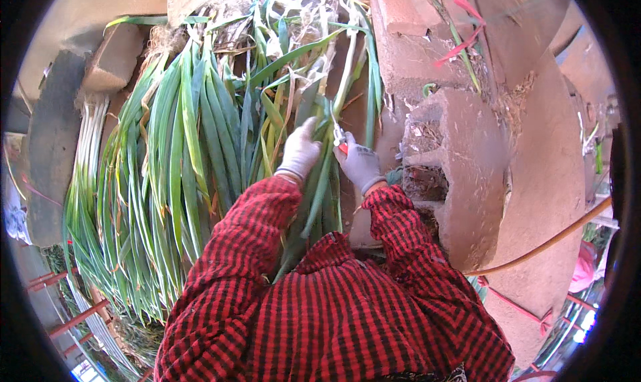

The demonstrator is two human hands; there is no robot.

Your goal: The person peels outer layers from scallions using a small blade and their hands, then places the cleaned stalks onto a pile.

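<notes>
My left hand (301, 152), in a white glove, lies over the green leaves of a leek-like plant (320, 191); its fingers are blurred, and whether they grip the leaves is hard to see. My right hand (359, 164), gloved too, is closed around a small cutting tool (339, 135) with a red handle and a metal end. The tool's tip points up at a pale stalk (344, 91) of the same plant. To the left of my hands, a thick row of long-leaved green onions (175, 131) lies with the leaves towards me.
A pale-stemmed onion bunch (90, 141) lies at far left, beside a dark board (55, 146) and a brick (112, 56). Broken hollow blocks (470, 166) stand close on my right. Dry roots and husks (305, 11) litter the far side. A brown hose (546, 249) crosses at right.
</notes>
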